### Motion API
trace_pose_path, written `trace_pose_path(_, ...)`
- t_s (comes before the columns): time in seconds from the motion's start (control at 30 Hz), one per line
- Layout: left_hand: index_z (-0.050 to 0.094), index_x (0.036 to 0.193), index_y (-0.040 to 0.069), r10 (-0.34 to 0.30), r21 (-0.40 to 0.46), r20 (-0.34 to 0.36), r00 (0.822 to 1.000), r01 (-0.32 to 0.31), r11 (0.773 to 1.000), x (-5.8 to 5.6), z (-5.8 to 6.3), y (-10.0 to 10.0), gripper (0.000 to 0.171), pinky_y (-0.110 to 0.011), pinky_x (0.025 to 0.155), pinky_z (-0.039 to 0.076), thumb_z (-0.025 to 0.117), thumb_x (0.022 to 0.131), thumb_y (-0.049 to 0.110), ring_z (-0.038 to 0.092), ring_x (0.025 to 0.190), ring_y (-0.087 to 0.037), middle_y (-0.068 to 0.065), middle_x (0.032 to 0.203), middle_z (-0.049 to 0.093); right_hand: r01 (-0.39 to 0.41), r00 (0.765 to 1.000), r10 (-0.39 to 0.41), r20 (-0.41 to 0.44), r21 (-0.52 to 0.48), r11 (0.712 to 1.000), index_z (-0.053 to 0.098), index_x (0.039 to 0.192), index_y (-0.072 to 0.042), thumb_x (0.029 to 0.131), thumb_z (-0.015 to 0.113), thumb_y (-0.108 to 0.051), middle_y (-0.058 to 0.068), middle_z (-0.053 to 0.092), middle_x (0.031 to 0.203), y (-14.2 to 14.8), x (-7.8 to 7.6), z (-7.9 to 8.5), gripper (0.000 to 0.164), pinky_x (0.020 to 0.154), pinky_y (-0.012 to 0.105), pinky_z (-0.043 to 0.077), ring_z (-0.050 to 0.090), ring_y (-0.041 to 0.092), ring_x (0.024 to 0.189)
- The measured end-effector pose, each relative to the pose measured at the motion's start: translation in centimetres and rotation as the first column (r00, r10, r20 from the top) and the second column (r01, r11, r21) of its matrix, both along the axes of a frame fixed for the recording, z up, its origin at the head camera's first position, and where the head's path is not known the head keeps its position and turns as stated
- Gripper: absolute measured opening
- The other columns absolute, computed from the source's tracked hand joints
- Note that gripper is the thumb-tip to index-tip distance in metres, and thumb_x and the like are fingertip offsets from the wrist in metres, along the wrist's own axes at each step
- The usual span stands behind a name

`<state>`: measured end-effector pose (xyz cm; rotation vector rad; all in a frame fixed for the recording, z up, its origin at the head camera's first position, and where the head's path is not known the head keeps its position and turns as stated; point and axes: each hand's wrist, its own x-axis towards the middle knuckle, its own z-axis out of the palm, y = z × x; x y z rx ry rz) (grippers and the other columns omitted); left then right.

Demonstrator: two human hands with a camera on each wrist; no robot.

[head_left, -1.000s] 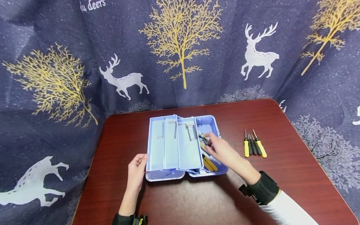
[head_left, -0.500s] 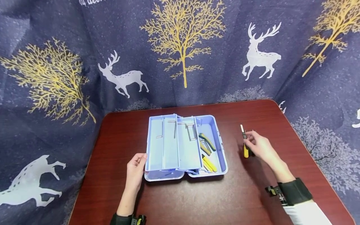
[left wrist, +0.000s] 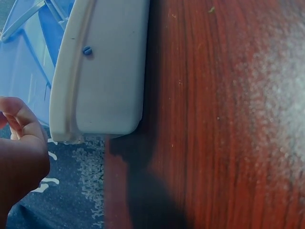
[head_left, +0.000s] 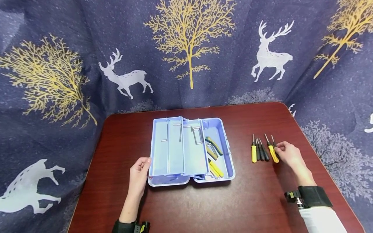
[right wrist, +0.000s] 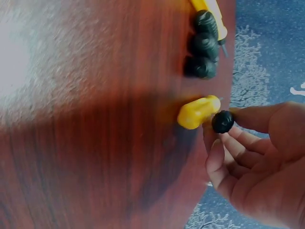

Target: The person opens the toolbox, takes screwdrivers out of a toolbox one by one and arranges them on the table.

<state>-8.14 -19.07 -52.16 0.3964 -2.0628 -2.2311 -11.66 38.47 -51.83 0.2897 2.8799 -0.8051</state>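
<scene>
A light blue toolbox (head_left: pixel 175 181) stands with its cantilever trays spread over the table. My left hand (head_left: pixel 138 174) grips its left edge, thumb at the rim and fingers curled; the left wrist view shows that hand (left wrist: pixel 21 152) beside the box's end wall. Over on the right, my right hand (head_left: pixel 289 155) pinches a screwdriver by its black handle (right wrist: pixel 223 122), between thumb and fingers. Just left of it lies a yellow-handled screwdriver (head_left: pixel 273 154). Further left are several more: a yellow-handled one (head_left: pixel 254 153) and black-handled ones (head_left: pixel 262 154).
Hex keys (head_left: pixel 197 136) lie in the trays. Green-handled pliers (head_left: pixel 214 145) and a yellow-handled tool (head_left: pixel 216 168) lie in the box's deep compartment. A patterned curtain (head_left: pixel 175 64) hangs behind the reddish-brown table (head_left: pixel 209 207).
My right hand has left the toolbox's deep compartment, passed over the screwdriver row and come to its right end with a black-handled screwdriver. My left hand has stayed on the box edge.
</scene>
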Motion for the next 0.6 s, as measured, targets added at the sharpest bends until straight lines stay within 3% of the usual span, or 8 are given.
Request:
trace_pose_path(0.37, 0.058, 0.104, -0.017, -0.007, 0.028, -0.01, 1.0, 0.007, 1.0, 0.0, 0.0, 0.1, 0.021, -0.019, 0.046, 0.043, 0.057, 0.105, 0.004, 0.052, 0.052, -0.008, 0.003, 0.07, 0.064, 0.038, 0.999, -0.037, 0.024, -0.023, 0.999, 0.057, 0.117, 0.013, 0.105, 0.056, -0.019, 0.037, 0.066, 0.108, 0.4, 0.3, -1.2, 0.034, 0.078, 0.057, 0.052, 0.064, 0.05, 0.095)
trace_pose_path(0.6, 0.058, 0.102, -0.016, -0.002, 0.04, -0.016, 1.0, 0.003, 0.999, -0.1, -0.2, 0.1, 0.02, -0.019, 0.045, 0.042, 0.057, 0.105, 0.003, 0.052, 0.052, -0.008, 0.003, 0.07, 0.064, 0.033, 0.997, -0.032, -0.068, 0.014, 0.999, 0.056, 0.121, 0.017, 0.107, 0.052, -0.03, 0.041, 0.061, 0.112, -1.0, 0.2, -2.1, 0.049, 0.084, 0.064, 0.049, 0.06, 0.055, 0.102)
